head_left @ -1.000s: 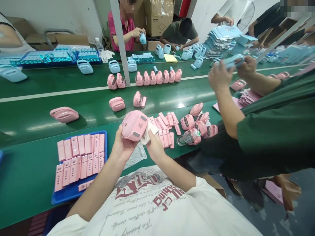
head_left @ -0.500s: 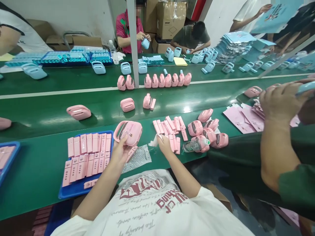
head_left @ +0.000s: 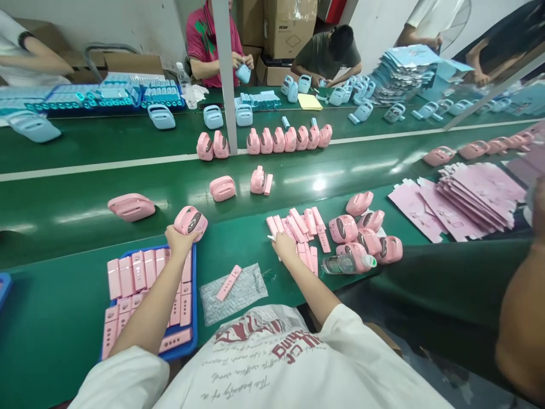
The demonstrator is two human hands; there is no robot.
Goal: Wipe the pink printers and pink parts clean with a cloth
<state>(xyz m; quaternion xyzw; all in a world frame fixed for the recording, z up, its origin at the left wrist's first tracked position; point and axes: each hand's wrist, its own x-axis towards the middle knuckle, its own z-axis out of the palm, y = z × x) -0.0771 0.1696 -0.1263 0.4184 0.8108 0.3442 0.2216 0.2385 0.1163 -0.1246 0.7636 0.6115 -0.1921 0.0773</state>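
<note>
My left hand (head_left: 181,238) is wrapped round a pink handled case (head_left: 191,222) above the back edge of a blue tray (head_left: 195,295). Pink remote-like pieces (head_left: 138,271) stand in rows in that tray, partly behind my left forearm. My right hand (head_left: 284,245) is closed on a small white item (head_left: 271,238), beside a group of pink bars (head_left: 300,222). Between my arms, one pink remote-like piece (head_left: 229,283) lies on a sheet of bubble wrap (head_left: 251,287).
Several pink cases (head_left: 343,229) and a clear bottle (head_left: 340,263) are on the right. Pink flat cartons (head_left: 477,199) lie farther right, near a co-worker's arm (head_left: 519,318). A green conveyor (head_left: 179,184) with pink cases runs behind. People work across it, near a white post (head_left: 225,74).
My left hand has moved left and away from me with the pink case, now turned, uncovering the bubble wrap. The co-worker's arm at right has pulled back from the cartons.
</note>
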